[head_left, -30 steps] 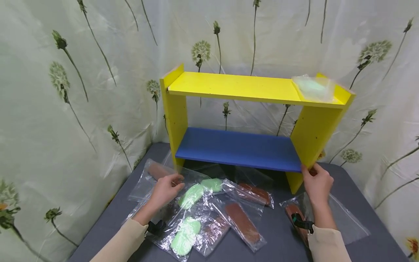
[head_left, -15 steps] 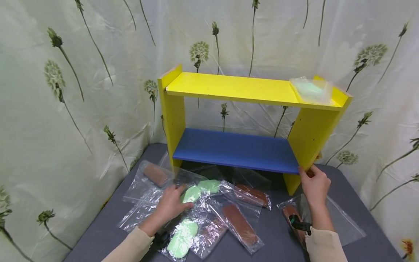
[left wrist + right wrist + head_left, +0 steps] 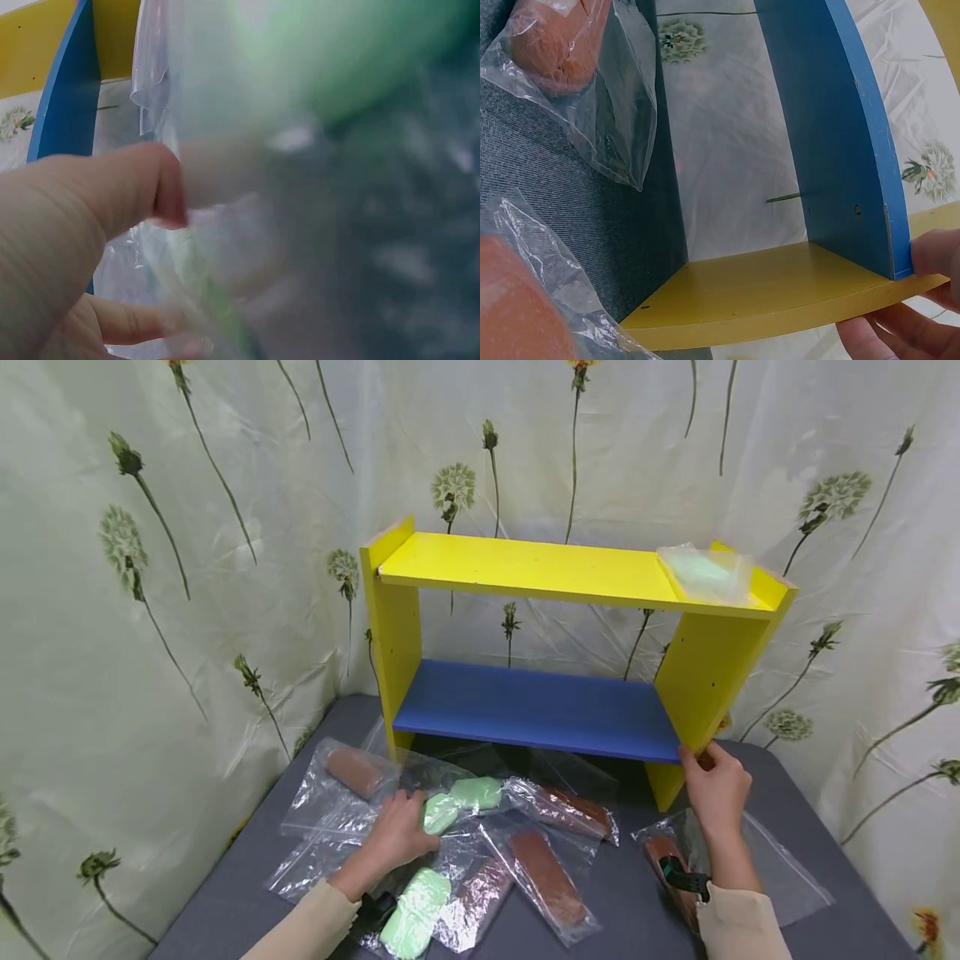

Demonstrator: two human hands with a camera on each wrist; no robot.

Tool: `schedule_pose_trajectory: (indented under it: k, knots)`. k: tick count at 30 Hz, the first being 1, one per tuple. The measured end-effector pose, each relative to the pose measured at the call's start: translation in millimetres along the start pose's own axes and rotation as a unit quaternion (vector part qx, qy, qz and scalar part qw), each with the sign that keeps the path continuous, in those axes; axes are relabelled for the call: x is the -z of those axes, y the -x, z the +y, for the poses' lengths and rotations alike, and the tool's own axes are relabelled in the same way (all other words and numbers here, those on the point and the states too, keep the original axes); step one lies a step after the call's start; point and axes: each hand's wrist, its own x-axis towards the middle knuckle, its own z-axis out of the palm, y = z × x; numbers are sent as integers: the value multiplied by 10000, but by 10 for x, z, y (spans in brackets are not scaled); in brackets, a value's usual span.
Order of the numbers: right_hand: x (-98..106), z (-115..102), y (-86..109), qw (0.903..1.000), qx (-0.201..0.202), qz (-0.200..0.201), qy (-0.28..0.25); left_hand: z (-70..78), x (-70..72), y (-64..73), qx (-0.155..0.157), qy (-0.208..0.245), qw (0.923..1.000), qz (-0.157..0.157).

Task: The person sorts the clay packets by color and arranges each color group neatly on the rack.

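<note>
A two-tier shelf unit (image 3: 517,564) with yellow sides and top and a blue lower shelf (image 3: 536,706) stands on the dark cloth. My right hand (image 3: 717,785) grips the front edge of its right side panel, thumb by the blue shelf's corner and fingers outside. My left hand (image 3: 393,835) lies over clear zip bags, thumb and fingers apart, touching the plastic beside a bagged green slab (image 3: 440,814). In the left wrist view, plastic (image 3: 337,225) partly covers the fingers. A second green slab (image 3: 415,914) lies just in front of that hand.
Several bagged reddish-brown slabs (image 3: 546,877) lie before the unit, one of them (image 3: 667,872) beneath my right wrist. Another brown slab (image 3: 352,772) is at the left. A bag with something pale green (image 3: 708,575) sits on the top shelf. Flower-patterned curtain (image 3: 202,635) hangs behind.
My left hand has moved away from the unit's left side, toward me and down onto the bags. The right hand keeps its grip on the side panel.
</note>
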Motion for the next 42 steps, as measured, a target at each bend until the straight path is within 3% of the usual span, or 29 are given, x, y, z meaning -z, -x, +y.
schedule_pose_trajectory:
  k: [6,12,18,23,29,35,40,42]
  knots:
    - [-16,3,9,10000,-26,-16,17,-1,42,-25,-112,-79,9999,35]
    - [-11,-7,-2,10000,-67,-31,-3,-31,115,-43,-105,505,9987,-21]
    - [-12,6,-3,9999,-86,-50,-18,-129,152,-79,-497,603,9969,-96]
    - [-19,13,1,9999,-99,-63,-55,-199,157,-96,-913,757,9927,215]
    - [-24,4,-1,9999,-124,-75,-87,-213,177,-86,-811,1457,9854,348]
    - [-17,-3,-7,9998,-159,-117,-95,-142,338,-62,-623,1944,9780,439]
    - [-6,-2,-17,9996,-186,-173,-79,-43,501,-25,-774,2185,9719,400]
    - [-3,-5,-18,9996,-178,-195,-76,-13,542,-12,-970,2124,9713,446]
